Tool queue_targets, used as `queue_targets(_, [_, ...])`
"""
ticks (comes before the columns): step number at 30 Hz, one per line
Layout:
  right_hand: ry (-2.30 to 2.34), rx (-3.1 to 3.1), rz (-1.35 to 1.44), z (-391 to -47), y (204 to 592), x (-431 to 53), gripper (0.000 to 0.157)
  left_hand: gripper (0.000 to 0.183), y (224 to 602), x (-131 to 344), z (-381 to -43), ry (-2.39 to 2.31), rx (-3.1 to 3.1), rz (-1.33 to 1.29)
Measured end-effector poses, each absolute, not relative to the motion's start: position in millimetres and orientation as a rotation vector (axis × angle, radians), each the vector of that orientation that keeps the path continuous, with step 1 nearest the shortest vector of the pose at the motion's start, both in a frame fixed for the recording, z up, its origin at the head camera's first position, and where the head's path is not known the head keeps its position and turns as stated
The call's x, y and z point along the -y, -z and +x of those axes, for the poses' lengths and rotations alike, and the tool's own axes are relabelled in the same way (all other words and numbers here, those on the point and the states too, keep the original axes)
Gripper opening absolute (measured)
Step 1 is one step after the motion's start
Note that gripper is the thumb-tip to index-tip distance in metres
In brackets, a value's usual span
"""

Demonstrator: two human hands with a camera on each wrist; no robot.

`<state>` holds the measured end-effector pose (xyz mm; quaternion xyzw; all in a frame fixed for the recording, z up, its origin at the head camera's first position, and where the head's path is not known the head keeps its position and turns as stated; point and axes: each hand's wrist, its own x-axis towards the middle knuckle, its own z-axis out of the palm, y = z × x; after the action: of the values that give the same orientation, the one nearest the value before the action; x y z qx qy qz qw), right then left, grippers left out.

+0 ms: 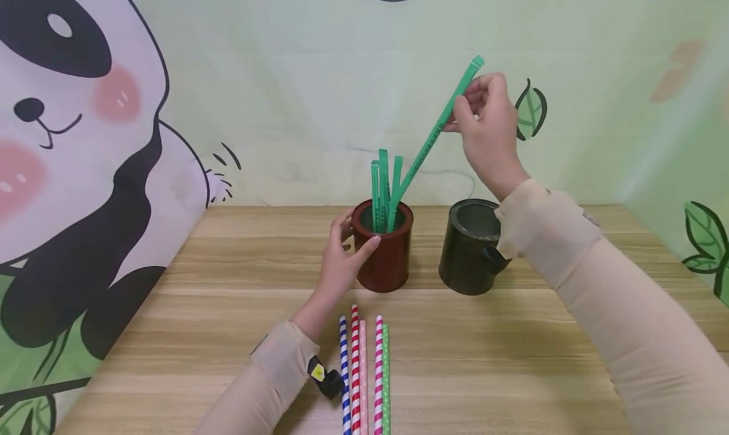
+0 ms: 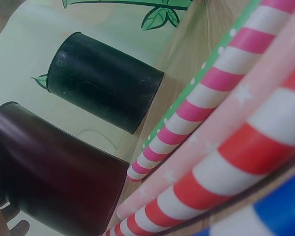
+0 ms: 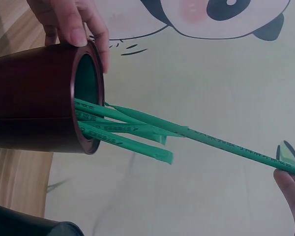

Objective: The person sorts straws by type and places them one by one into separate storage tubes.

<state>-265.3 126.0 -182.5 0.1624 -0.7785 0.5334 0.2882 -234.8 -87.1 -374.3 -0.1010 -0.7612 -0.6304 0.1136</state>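
Observation:
My right hand (image 1: 490, 125) pinches a long green paper-wrapped straw (image 1: 435, 131) near its top, above and right of a dark red cylindrical cup (image 1: 383, 264). The straw slants down toward the cup's mouth, and its lower part overlaps other green wrapped straws (image 3: 123, 140) that stick out of the cup. Dark print runs along the wrappers. At the cup's left side, my left hand (image 1: 336, 261) grips it, thumb on the front of the rim and fingers round the back. The cup stands upright on the wooden table (image 1: 228, 296).
A black cylindrical cup (image 1: 464, 264) stands right of the red one, under my right wrist. Several patterned straws lie in front, including a blue-striped straw (image 1: 344, 359), a red-striped straw (image 1: 355, 359) and a green dotted straw (image 1: 386, 371). A panda-printed wall (image 1: 285, 106) closes off the back.

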Motion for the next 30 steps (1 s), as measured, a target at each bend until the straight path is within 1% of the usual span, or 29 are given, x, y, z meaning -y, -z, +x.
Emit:
queue_targets(7, [-1.378, 2.153, 0.463, -266.5, 195.5, -114.1, 0.014, 0.068, 375.6, 87.9, -234.5, 1.858, 2.219, -0.299])
queue_targets(15, [-1.303, 2.258, 0.473, -269.9, 213.7, -107.1, 0.018, 0.069, 374.9, 87.5, -234.4, 1.846, 2.225, -0.294])
queue_targets(30, [-1.338, 2.368, 0.505, -274.1, 246.4, -99.3, 0.019, 0.067, 374.7, 87.5, -233.5, 1.873, 2.213, -0.297])
